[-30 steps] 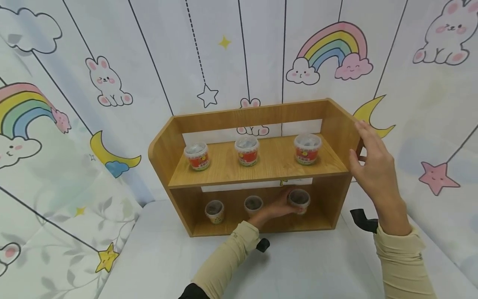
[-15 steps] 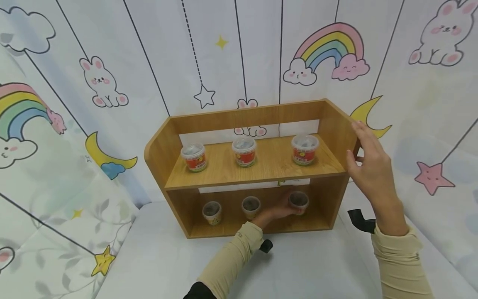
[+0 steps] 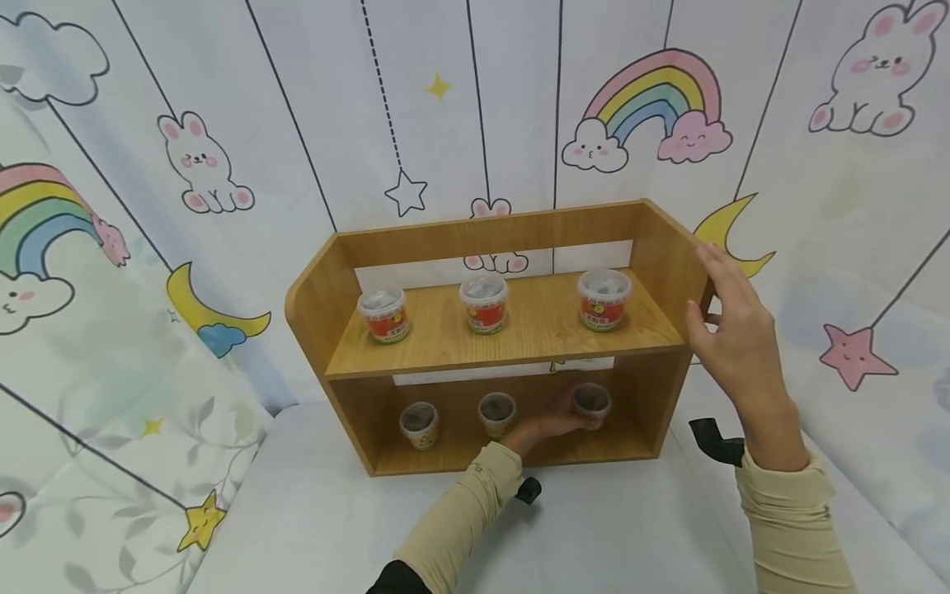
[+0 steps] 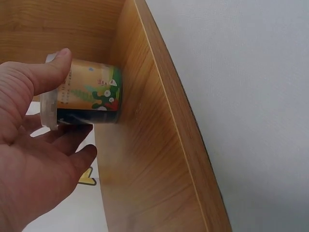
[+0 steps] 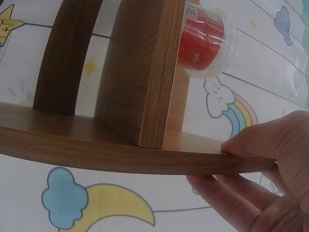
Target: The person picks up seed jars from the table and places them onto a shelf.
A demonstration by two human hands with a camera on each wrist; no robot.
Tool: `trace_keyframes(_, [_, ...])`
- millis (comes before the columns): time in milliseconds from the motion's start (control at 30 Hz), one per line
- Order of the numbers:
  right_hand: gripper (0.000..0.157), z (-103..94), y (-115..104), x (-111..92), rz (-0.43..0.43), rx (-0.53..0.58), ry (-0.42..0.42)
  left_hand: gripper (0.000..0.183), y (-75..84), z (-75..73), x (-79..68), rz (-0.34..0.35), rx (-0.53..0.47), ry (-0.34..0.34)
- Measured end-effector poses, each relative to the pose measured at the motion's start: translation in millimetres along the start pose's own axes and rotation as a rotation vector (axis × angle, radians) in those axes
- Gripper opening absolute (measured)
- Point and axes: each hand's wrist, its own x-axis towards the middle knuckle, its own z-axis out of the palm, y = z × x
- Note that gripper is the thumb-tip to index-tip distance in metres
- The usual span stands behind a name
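Note:
A two-tier wooden shelf stands on the white surface. Inside its lower tier, towards the right, my left hand holds a lidded plastic cup. The thumb lies along the cup's side by the clear lid, with fingers round the other side; the cup's base meets the shelf board. My right hand grips the shelf's right side panel, thumb on the inner face and fingers outside. Two similar cups stand in the lower tier, one at the left and one in the middle.
On the upper tier stand three red-labelled lidded cups: left, middle and right. A white cloth covers the surface in front. Behind hangs a curtain printed with rabbits and rainbows.
The view has shifted slightly, moving the whole scene a little left in the picture. Both hands keep their places on the cup and the side panel.

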Motion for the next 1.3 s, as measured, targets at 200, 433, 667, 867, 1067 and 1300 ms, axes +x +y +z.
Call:
trace_keyframes(200, [0.076,0.1,1,0,0.001,0.004,-0.002,0.082,2.6,-4.8,-3.6,-0.033,0.065,-0.031])
trace_keyframes(433, [0.075,1.3,2,-1,-0.008,-0.005,-0.008,0.080,15.4,-19.4,-24.8,-0.038,0.202,-0.050])
trace_keyframes(667, [0.075,0.1,2,0,-0.017,-0.018,-0.002,0.086,35.1,-39.0,-65.4,0.015,0.299,-0.032])
trace_keyframes(867, [0.075,0.0,3,0,-0.007,-0.016,-0.010,0.083,56.4,-51.8,-103.5,0.015,0.307,-0.021])
trace_keyframes(1067, [0.075,1.6,4,1,0.010,-0.015,-0.023,0.080,71.2,-61.4,-140.0,0.016,0.389,-0.001])
trace_keyframes(1300, [0.074,1.8,3,1,0.006,-0.011,-0.022,0.076,71.9,-68.2,-185.0,-0.023,0.450,0.027])
